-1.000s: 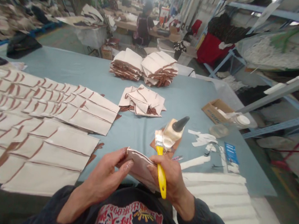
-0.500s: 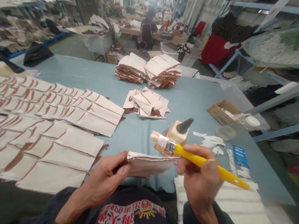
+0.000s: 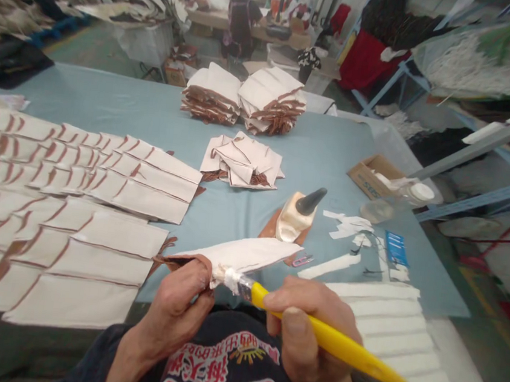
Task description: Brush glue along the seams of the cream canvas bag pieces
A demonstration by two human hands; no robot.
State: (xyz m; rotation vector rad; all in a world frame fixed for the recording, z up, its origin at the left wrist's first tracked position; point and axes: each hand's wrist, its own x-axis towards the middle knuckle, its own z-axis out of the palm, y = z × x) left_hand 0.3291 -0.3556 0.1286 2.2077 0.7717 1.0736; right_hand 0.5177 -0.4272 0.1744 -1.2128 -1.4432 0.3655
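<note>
My left hand [image 3: 181,311] is closed on one end of a cream fabric piece [image 3: 253,253] with a brown edge, low over the table's front. In my right hand [image 3: 317,337] is a paintbrush [image 3: 334,342] with a yellow handle, pointing left. Its whitish bristles touch the piece beside my left fingers; the exact contact is partly hidden. Just beyond the piece stands a cream container [image 3: 293,216] with a dark, slanted spout or cap, on a brown scrap. A small pair of pink-handled clips or snips [image 3: 302,260] lies near it.
Overlapping rows of cream pieces [image 3: 85,285] cover the left side. Two stacks [image 3: 214,86] and a loose pile [image 3: 244,159] lie farther back. White strips [image 3: 388,314], a blue packet [image 3: 395,248], a jar [image 3: 378,210] and a cardboard box [image 3: 370,176] are at right. A person [image 3: 242,19] sits beyond.
The paintbrush has come down and left from above the fabric piece onto it. The piece has been turned so its broad cream face shows, and my left hand has shifted its hold.
</note>
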